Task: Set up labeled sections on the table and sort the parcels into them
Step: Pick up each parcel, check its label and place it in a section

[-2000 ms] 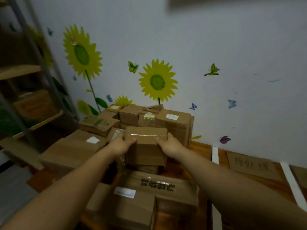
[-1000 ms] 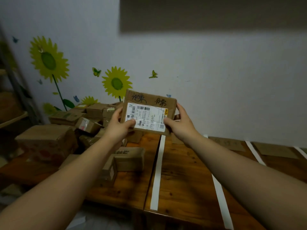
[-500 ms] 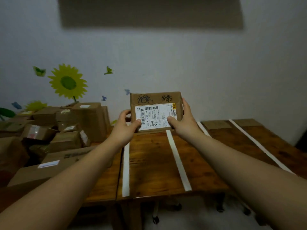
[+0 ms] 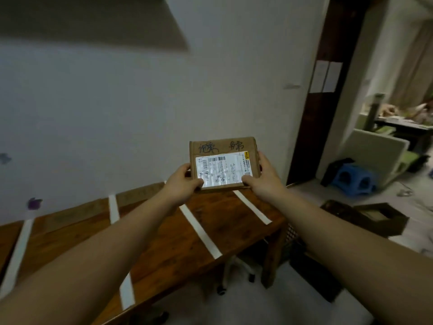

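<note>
Wooden table (image 4: 234, 221) below me, crossed by white tape strips (image 4: 199, 231); pale wall behind. Parcel (image 4: 223, 146) held in the air above the table's far edge, at 12 o'clock. Its label (image 4: 222, 171) faces me, long axis running 9 to 3, handwriting along the top. Left hand (image 4: 182, 184) grips the 9 o'clock end, right hand (image 4: 262, 179) the 3 o'clock end, thumbs on the label, fingers curled round the edges. Both arms stretched forward.

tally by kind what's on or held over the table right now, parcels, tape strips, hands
parcel: 1
white tape strips: 4
hands, left hand and right hand: 2
total: 7
</note>
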Action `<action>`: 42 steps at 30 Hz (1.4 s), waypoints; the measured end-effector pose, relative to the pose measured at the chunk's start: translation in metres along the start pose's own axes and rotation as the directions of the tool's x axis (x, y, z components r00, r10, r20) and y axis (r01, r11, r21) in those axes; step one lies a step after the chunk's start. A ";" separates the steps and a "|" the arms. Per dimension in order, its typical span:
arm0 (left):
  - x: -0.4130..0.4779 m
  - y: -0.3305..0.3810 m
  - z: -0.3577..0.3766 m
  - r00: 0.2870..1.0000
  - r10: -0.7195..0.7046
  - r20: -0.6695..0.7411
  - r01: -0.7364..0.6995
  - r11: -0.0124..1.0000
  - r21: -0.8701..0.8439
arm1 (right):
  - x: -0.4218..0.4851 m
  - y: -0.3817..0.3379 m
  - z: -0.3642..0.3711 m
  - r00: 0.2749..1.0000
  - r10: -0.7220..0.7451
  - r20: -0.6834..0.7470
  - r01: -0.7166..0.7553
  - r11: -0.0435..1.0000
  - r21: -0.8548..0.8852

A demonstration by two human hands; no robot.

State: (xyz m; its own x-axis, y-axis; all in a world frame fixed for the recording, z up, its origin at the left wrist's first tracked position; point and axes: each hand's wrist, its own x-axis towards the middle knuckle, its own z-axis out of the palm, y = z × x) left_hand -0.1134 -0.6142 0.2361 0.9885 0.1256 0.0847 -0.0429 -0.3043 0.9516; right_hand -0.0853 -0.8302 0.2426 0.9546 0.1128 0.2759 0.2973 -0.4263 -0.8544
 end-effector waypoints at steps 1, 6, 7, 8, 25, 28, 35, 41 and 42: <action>0.010 0.004 0.018 1.000 0.000 0.022 0.000 1.000 -0.002 | 0.005 0.011 -0.015 1.000 0.003 -0.018 -0.003 1.000 0.003; 0.064 0.006 0.087 0.996 0.021 0.088 -0.023 1.000 0.021 | 0.031 0.061 -0.064 0.998 0.038 -0.057 -0.038 0.999 -0.002; 0.076 0.004 0.098 0.996 0.028 0.090 -0.029 0.999 0.017 | 0.039 0.070 -0.069 0.998 0.038 -0.056 -0.038 0.999 0.003; 0.088 0.001 0.108 0.995 0.035 0.088 -0.037 0.999 0.018 | 0.048 0.080 -0.073 0.998 0.039 -0.053 -0.038 0.999 0.011; 0.346 -0.107 0.195 0.988 -0.126 0.085 0.119 0.989 0.093 | 0.323 0.248 -0.034 0.964 0.197 0.177 -0.155 0.962 -0.224; 0.376 -0.125 0.216 0.977 -0.201 0.068 0.196 0.978 0.071 | 0.360 0.286 -0.028 0.947 0.217 0.235 -0.151 0.952 -0.268; 0.435 -0.170 0.279 0.931 -0.352 -0.093 0.365 0.902 0.233 | 0.448 0.382 -0.015 0.872 0.226 0.434 -0.105 0.953 -0.284; 0.465 -0.198 0.331 0.888 -0.422 -0.181 0.458 0.848 0.268 | 0.492 0.453 -0.013 0.750 0.279 0.600 -0.121 0.949 -0.291; 0.469 -0.201 0.337 0.887 -0.421 -0.189 0.460 0.842 0.283 | 0.496 0.461 -0.013 0.734 0.288 0.616 -0.112 0.945 -0.308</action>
State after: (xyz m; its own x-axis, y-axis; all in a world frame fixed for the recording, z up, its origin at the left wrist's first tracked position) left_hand 0.4075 -0.8118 -0.0152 0.8677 0.4177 -0.2696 0.4593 -0.4660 0.7562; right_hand 0.5246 -0.9823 -0.0088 0.7989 0.5125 -0.3148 0.1673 -0.6921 -0.7021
